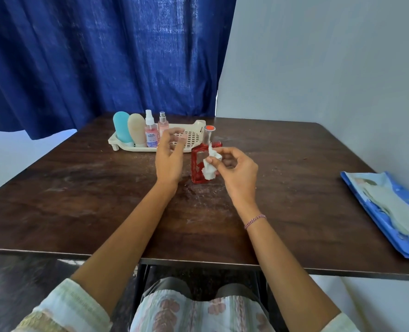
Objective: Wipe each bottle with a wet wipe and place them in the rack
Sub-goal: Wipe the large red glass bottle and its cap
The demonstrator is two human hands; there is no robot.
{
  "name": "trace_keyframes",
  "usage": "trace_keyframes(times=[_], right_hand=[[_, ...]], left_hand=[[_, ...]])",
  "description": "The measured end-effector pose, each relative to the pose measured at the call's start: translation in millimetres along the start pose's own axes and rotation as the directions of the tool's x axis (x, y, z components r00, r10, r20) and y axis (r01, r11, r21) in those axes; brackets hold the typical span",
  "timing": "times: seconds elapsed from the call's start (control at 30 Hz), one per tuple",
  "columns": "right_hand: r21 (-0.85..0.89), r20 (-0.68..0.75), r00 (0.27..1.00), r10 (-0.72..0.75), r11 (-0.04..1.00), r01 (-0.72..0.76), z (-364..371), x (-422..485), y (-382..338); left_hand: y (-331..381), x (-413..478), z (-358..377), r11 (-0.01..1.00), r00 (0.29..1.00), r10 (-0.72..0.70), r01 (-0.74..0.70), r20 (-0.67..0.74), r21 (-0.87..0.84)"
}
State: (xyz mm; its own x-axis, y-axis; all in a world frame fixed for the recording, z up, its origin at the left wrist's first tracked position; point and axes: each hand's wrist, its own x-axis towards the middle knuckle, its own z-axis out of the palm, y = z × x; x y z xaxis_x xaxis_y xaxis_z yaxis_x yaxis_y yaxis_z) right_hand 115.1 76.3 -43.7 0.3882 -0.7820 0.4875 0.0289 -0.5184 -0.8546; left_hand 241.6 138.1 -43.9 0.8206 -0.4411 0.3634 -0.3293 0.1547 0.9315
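Observation:
A red bottle (197, 166) with a clear cap and orange top stands upright on the dark wooden table (103, 188). My right hand (234, 173) pinches a crumpled white wet wipe (210, 164) right beside the bottle's front. My left hand (170, 156) hovers just left of the bottle, fingers apart, holding nothing. The cream rack (194, 133) at the back holds a blue tube (122, 127), a beige tube (137, 129), a pink spray bottle (151, 131) and a smaller pink spray bottle (162, 124), all upright at its left end.
A blue wet-wipe pack (395, 212) lies at the table's right edge. A blue curtain (103, 56) hangs behind the table and a pale wall (342, 68) stands to the right. My knees show below the near edge.

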Motion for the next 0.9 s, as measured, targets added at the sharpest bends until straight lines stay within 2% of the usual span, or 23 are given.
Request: trace_keyframes(times=[0.07,0.1,0.23,0.33,0.5,0.6,0.7,0.83,0.9], right_hand=[[0.023,0.018,1.000,0.010,1.000,-0.010,0,-6,-1],[0.028,0.028,1.000,0.014,1.000,-0.015,0,-9,-1],[0.062,0.090,0.996,0.023,0.998,-0.029,3,-18,0],[0.016,0.156,0.988,0.007,1.000,-0.009,4,-24,2],[-0.087,0.216,0.974,-0.068,0.992,0.088,-1,-33,4],[-0.089,0.299,0.954,-0.026,0.994,0.055,-3,-36,4],[-0.109,0.303,0.953,-0.001,0.993,0.036,-3,-37,3],[-0.174,0.247,0.969,-0.005,0.984,0.049,-5,-36,2],[-0.191,0.285,0.958,0.035,0.981,0.021,-6,-33,3]], left_hand=[[5,-10,-5,0.974,0.980,-0.188,0.178,-0.063,-0.138],[7,-17,-8,0.961,0.972,-0.230,0.218,-0.055,-0.171],[9,-46,-19,0.950,0.966,-0.256,0.255,0.017,-0.182],[13,-58,-22,0.947,0.963,-0.254,0.266,0.085,-0.178],[15,-68,-27,0.969,0.967,-0.218,0.230,0.135,-0.086],[16,-69,-29,0.967,0.961,-0.242,0.250,0.136,-0.047],[18,-69,-30,0.966,0.955,-0.256,0.259,0.148,-0.003],[10,-67,-30,0.943,0.950,-0.280,0.245,0.139,0.227],[5,-64,-31,0.915,0.953,-0.274,0.217,0.129,0.339]])
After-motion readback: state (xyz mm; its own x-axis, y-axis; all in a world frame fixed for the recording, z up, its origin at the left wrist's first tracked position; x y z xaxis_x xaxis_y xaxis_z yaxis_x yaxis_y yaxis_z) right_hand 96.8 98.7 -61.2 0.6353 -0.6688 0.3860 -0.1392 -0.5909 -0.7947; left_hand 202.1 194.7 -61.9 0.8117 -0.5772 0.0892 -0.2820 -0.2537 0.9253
